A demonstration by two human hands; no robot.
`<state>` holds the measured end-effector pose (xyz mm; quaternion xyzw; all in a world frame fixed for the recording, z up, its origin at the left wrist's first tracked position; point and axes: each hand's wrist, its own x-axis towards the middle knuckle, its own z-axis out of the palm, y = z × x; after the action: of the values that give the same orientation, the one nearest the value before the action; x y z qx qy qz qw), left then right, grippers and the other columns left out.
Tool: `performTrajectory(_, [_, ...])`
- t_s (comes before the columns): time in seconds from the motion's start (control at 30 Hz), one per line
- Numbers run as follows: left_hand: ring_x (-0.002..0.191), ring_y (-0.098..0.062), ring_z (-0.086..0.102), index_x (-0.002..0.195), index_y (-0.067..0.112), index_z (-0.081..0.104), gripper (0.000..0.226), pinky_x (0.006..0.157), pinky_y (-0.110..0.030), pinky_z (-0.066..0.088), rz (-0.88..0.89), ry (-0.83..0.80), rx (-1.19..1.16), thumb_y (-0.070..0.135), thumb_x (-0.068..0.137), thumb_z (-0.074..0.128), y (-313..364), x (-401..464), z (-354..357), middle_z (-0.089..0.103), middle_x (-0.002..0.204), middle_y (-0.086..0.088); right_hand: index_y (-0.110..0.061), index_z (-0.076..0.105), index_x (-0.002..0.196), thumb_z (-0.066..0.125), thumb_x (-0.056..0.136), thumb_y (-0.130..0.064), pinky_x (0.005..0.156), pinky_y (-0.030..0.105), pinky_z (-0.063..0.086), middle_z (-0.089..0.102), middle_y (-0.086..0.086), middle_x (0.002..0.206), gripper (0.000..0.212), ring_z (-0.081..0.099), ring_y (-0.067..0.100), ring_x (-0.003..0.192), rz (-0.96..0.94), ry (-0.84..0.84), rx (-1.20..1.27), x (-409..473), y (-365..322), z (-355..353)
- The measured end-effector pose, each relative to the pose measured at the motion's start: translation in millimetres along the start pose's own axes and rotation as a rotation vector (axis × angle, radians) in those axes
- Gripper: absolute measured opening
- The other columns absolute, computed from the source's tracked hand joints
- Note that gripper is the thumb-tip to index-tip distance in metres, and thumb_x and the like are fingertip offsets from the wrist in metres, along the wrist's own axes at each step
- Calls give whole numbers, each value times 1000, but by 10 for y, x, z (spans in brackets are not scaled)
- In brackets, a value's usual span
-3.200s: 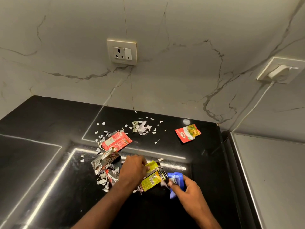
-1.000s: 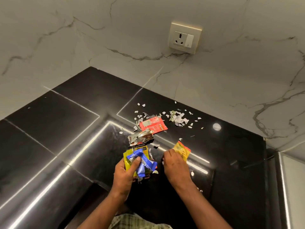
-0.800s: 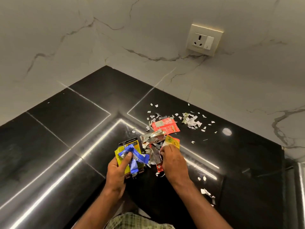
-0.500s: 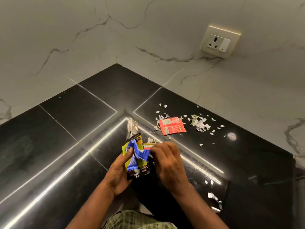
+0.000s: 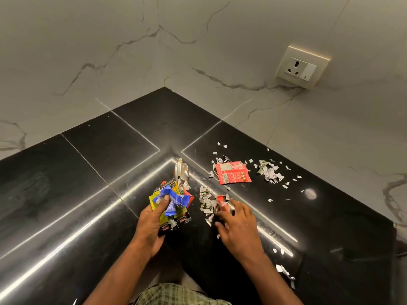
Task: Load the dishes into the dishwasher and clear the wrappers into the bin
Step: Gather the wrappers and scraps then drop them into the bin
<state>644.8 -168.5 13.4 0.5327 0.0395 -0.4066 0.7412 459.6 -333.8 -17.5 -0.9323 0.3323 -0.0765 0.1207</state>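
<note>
On the black counter [image 5: 66,183], toward 6 o'clock, the left hand [image 5: 152,223] grips one bunch of wrappers [image 5: 172,198]: blue, yellow, black and foil, lettering too small to read. At 3 o'clock of it, the right hand [image 5: 237,225], fingers loosely spread, touches a heap of scraps [image 5: 207,202]. At 1 o'clock lies one red sachet [image 5: 233,172], print unreadable, then a second scrap heap [image 5: 269,172].

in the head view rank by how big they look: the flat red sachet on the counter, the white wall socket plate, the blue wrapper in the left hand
1. White wall socket plate, largest.
2. Flat red sachet on the black counter.
3. Crumpled blue wrapper gripped in the left hand.
The sachet and the wrapper look close; the wrapper is crumpled, partly covered and nearer the camera, so their order is unsure.
</note>
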Motion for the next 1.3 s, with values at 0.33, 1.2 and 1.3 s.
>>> performTrajectory(0.33, [99,-37,76,123,5,68,28,94,-52,59,102,-57,174,2,95,67,-180,-127,178,77,112,-21,-28,75,123,65,102,-13,93,28,54,76,-5,122,28,73,16,108,333,233,435,-3,456,-350])
performTrajectory(1.2, [105,-35,73,126,9,68,28,86,-41,60,73,-224,208,21,100,66,-673,-394,795,75,117,-20,-33,69,131,61,86,-28,112,32,41,54,-13,144,46,46,8,136,-88,110,541,-489,-158,-492])
performTrajectory(1.3, [101,-35,73,124,10,69,29,86,-42,59,87,-183,204,21,98,67,-637,-410,726,76,116,-21,-39,69,127,60,82,-28,112,27,43,55,-17,145,46,50,10,138,26,146,834,-515,-195,-560])
